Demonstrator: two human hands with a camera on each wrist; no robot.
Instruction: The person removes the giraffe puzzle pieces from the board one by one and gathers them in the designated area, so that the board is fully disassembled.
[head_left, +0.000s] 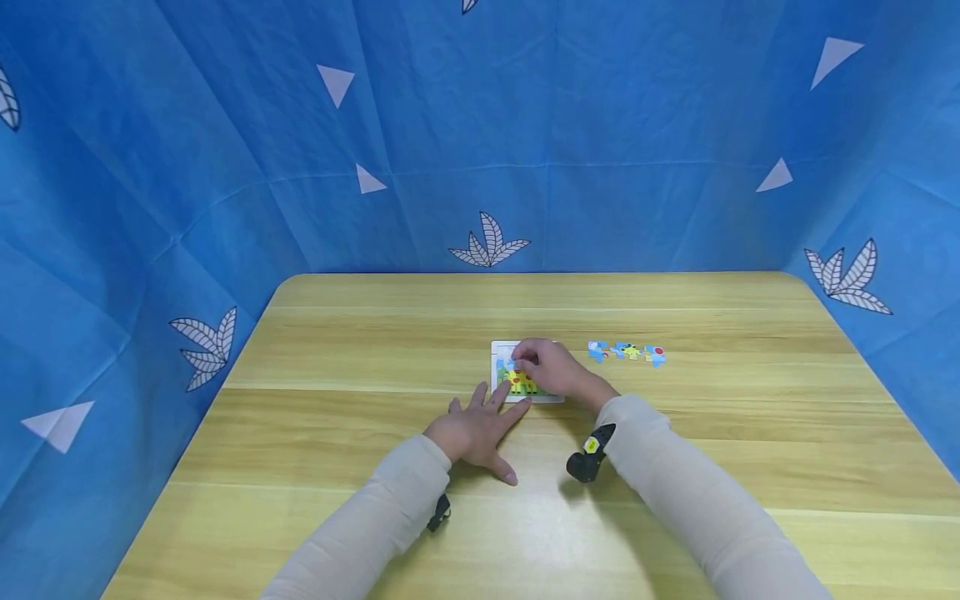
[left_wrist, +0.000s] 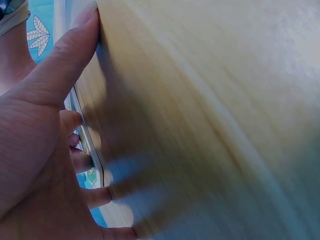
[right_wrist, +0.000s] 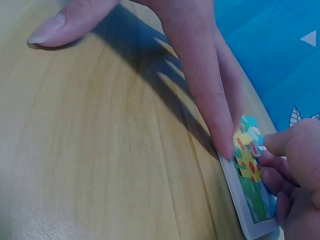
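A jigsaw puzzle board [head_left: 494, 360] with a white rim lies flat on the table, partly filled with a yellow, red-spotted animal on green. My left hand [head_left: 476, 433] is spread beside its near edge, palm down, and the index fingertip presses the rim in the right wrist view. Over the board, my right hand [head_left: 551, 367] pinches a small puzzle piece [right_wrist: 256, 136] between thumb and fingers, close above the upper part of the picture. The right hand covers the board's right side in the head view.
To the right of the board lie several loose puzzle pieces in a row: a blue piece [head_left: 597, 350], a yellow and blue piece [head_left: 627, 351] and a red-spotted piece [head_left: 656, 355]. A blue patterned cloth [head_left: 555, 142] hangs behind the wooden table [head_left: 360, 333].
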